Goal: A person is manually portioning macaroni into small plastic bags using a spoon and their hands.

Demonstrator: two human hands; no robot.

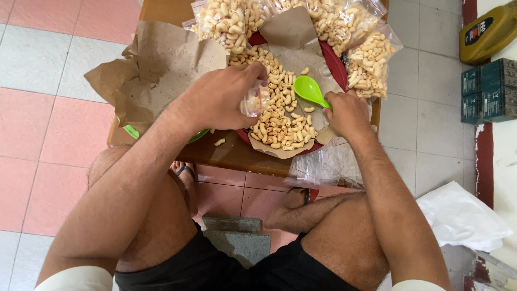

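Two hands work over a heap of snack curls [280,116] spread on brown paper [161,64] in a red tray [336,64]. Left hand [218,99] pinches a small clear bag [254,99] by its mouth, fingers curled tight, holding it just above the heap so the opening faces the scoop. Right hand [347,113] grips the handle of a green spoon [309,89], whose bowl lies empty on the paper beside the curls, tilted toward the bag.

Filled bags [301,24] are stacked along the far edge of the worktop [231,153], out of the way of both hands. One stray curl [219,141] lies near the front edge, and a wad of empty clear bags [323,167] hangs over the front right corner, within reach of the right hand. Paper overhangs the left edge, and the tray fills nearly all the top, so little open room remains; knees sit close under the front edge. Tiled floor [48,124] lies open to the left.
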